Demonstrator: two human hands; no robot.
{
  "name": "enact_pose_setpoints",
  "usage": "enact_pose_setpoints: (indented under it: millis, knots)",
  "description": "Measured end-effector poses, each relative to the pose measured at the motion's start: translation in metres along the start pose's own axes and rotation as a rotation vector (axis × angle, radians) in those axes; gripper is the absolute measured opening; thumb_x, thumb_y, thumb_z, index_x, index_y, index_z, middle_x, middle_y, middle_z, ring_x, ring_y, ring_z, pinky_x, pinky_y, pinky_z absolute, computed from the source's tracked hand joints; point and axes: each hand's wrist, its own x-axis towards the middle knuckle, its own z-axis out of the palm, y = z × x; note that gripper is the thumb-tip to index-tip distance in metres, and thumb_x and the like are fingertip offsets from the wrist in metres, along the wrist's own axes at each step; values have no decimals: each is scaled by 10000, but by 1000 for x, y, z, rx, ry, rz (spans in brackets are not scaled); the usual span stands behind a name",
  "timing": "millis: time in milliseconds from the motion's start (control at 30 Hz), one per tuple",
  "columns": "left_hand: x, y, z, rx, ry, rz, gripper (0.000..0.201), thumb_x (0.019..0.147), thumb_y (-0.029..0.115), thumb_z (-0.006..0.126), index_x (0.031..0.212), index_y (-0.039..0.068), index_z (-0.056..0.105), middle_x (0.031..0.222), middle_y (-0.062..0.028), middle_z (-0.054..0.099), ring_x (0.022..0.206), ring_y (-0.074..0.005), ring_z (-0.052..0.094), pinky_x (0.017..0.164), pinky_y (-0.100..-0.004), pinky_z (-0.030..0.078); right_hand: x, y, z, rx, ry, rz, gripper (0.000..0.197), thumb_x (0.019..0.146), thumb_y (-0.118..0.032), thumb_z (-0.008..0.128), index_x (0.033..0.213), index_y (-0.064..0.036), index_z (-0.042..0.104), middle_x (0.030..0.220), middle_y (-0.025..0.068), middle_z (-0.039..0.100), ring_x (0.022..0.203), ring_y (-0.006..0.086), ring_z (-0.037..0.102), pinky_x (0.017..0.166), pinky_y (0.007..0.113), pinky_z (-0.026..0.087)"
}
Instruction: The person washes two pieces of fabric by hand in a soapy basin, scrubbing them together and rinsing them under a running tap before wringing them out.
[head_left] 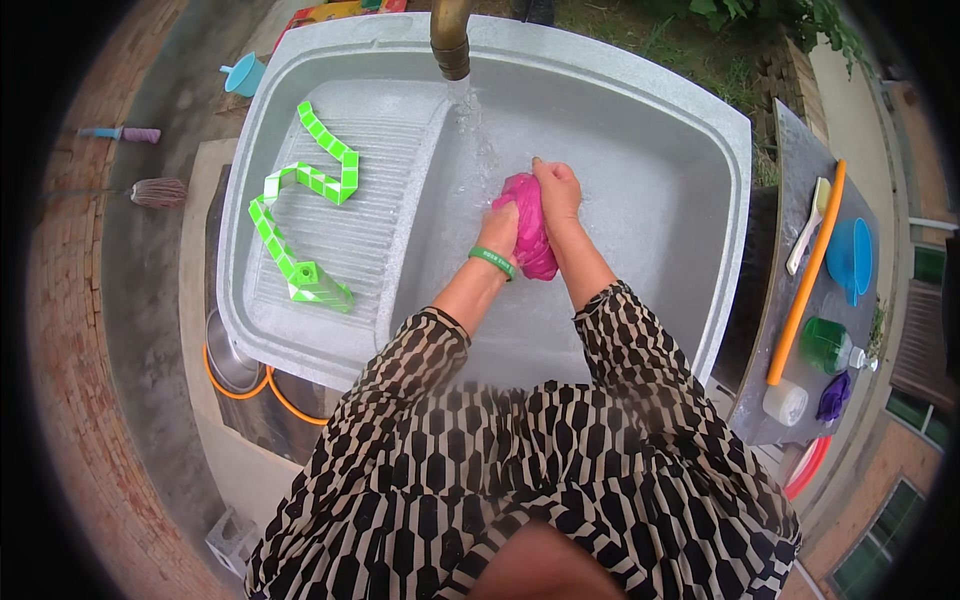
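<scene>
Both hands grip a bright pink cloth in the basin of a grey stone sink. My left hand clasps its left side; a green band circles that wrist. My right hand pinches the top of the cloth. Water runs from a brass tap just left of the cloth. A green and white twisting puzzle toy lies on the ribbed washboard part of the sink, left of my hands.
A grey shelf at the right carries an orange stick, a white brush, a blue dish, a green bottle, a white pot and a purple item. An orange hose and metal bowl sit under the sink's left corner. Brushes lie on the ground, far left.
</scene>
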Motion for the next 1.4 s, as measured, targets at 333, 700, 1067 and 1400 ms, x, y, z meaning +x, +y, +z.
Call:
enact_pose_setpoints:
  millis: [333,700,1067,1400]
  knots:
    - [-26,54,29,115,-127,-24,264,864,153,463,1057,-22,504,1002,-107,572,901,-193,572,777,-330,477,22,-41,-13,-88,-75,-41,307,723,-321,619,870,-52,598,807,113,607,745,239,568,689,315,434]
    - [1,64,-39,519,175,-228,749,790,525,524,1348,133,214,1372,-132,260,1218,-326,316,839,-620,345,59,21,-53,-848,53,-382,435,753,-314,582,1127,-94,547,1090,189,551,1054,323,493,912,372,383]
    - [2,16,5,87,-42,-176,385,875,308,430,1111,5,461,1021,-124,564,901,-209,580,798,-336,480,9,-3,2,-226,67,-84,237,778,-234,579,875,-18,583,779,128,621,687,215,579,637,308,454]
    - [40,43,-105,1080,113,-113,637,775,325,576,1295,118,273,1274,-112,396,1147,-319,411,835,-565,389,36,72,-67,-547,104,-11,299,794,-275,544,960,-31,592,874,169,606,824,312,570,715,378,447]
